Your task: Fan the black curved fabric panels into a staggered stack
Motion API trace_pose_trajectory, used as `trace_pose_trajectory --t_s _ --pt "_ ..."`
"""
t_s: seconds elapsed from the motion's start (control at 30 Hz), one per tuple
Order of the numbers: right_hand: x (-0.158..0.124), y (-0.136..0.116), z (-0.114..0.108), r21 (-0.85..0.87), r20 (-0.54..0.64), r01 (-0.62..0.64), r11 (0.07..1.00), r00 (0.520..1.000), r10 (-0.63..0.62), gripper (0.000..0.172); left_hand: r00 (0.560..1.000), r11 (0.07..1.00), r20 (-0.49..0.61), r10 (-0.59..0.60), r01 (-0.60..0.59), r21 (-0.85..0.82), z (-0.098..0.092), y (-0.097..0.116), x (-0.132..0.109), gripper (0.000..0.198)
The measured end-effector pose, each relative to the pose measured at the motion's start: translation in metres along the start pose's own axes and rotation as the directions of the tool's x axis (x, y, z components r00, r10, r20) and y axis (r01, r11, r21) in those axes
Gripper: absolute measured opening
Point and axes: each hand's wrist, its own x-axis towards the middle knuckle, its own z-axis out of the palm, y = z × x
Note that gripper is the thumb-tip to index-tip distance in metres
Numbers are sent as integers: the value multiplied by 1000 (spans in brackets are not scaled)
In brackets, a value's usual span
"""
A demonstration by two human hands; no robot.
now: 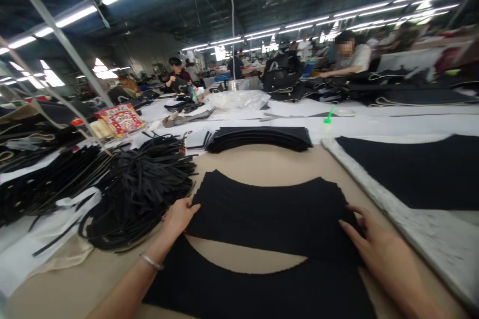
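Note:
My left hand (180, 217) pinches the left edge of a black cut panel (267, 214), thumb on top. At its right edge my right hand (368, 239) grips the same panel between thumb and fingers. The panel has a curved top edge and stepped layers along its sides; whether it is fabric or leather I cannot tell. Nearer to me lies another black panel (258, 294) with a curved cut-out, partly covered by the upper one. Beyond them rests a neat stack of black curved pieces (260, 138).
A heap of black strips (142, 184) lies left of my hand. On the right, a pale slab (419, 229) carries another black panel (422, 169). Behind are a green-capped tool (328, 117), a clear plastic bag (234, 99) and a red patterned box (121, 118). Co-workers sit farther back.

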Motion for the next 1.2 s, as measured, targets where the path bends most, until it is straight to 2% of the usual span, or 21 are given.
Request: trace_pose_trajectory --t_s 0.13,0.37,0.57,0.93,1.07,1.2 --pt "-1 -13 -9 -50 77 -56 997 995 60 49 1000 999 17 17 -17 -31 2 -5 7 37" --pt "-4 -21 -18 -44 108 -60 997 992 65 41 999 998 49 -8 10 -56 5 -7 7 37" --pt "-4 -20 -17 -15 126 -58 998 990 59 36 995 997 75 -63 66 -33 5 -2 4 33" --pt "-4 -17 -17 5 149 -83 997 985 82 36 995 997 54 -82 82 1 9 -10 9 35" --pt "-5 -18 -17 -20 137 -73 997 988 75 37 996 996 52 -71 68 54 7 -6 7 36" --pt "-6 -13 -12 -28 114 -39 999 993 42 38 999 980 25 -48 42 193 1 7 -1 35"
